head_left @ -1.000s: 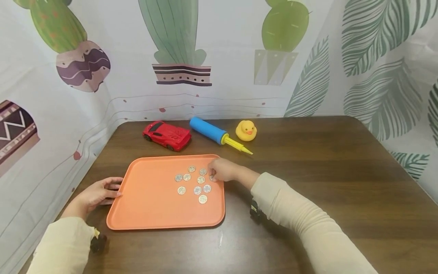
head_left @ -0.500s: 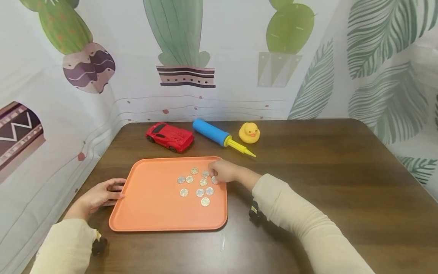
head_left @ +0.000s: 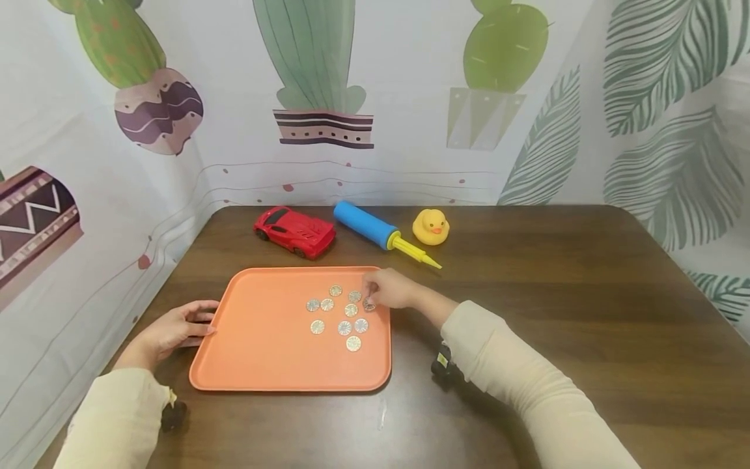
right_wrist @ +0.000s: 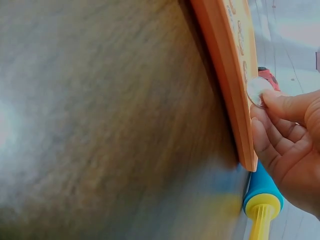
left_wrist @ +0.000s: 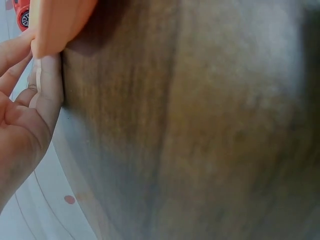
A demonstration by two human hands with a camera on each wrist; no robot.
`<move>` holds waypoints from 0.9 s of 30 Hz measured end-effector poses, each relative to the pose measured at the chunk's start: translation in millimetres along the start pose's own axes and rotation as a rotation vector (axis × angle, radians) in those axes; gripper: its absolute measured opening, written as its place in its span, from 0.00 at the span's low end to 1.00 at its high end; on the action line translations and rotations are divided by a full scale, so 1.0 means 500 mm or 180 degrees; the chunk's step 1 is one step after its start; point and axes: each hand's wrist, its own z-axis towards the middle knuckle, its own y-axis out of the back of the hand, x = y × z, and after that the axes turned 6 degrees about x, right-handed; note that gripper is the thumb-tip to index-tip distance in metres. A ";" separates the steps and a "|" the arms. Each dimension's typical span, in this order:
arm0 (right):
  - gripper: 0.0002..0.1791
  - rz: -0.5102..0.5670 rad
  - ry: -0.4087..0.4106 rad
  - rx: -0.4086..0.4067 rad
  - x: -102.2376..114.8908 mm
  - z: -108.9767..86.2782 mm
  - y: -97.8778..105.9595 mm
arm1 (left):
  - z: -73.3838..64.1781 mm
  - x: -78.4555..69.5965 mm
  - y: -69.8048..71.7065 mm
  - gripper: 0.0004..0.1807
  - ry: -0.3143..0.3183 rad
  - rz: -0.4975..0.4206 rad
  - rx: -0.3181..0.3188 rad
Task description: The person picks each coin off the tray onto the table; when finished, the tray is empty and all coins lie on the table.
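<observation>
The orange tray (head_left: 263, 339) lies on the table, with several silvery and pale gold coins (head_left: 344, 327) spread over its right half. At its left edge my left hand (head_left: 176, 330) holds the rim, thumb at the top and fingers below it in the left wrist view. My right hand (head_left: 391, 288) is over the tray's upper right corner. Between its thumb and fingers it pinches a coin (right_wrist: 258, 90), tipped up on edge in the right wrist view. The other fingers lie against the tray's side.
Behind the tray are a red toy car (head_left: 295, 232), a blue and yellow hand pump (head_left: 366, 225) and a yellow rubber duck (head_left: 431, 227). A cloth printed with cacti and leaves (head_left: 404, 156) hangs behind the dark wooden table (head_left: 527, 286).
The whole view shifts slightly to the right. Both hands stay at the tray's edges, and the right hand has lifted a little, showing more of the coin under its fingers.
</observation>
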 end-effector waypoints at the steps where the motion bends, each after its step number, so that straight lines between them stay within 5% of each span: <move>1: 0.07 0.0048 -0.0016 -0.0026 -0.001 -0.002 0.001 | 0.001 0.001 0.000 0.35 -0.0003 -0.0006 -0.0004; 16: 0.05 0.1024 -0.0155 -0.0327 -0.034 -0.042 0.026 | -0.004 -0.002 0.011 0.38 -0.0054 -0.0134 0.0124; 27: 0.04 0.1206 -0.0376 -0.0565 -0.080 -0.093 0.039 | 0.005 0.002 0.016 0.39 -0.0052 -0.0219 0.0240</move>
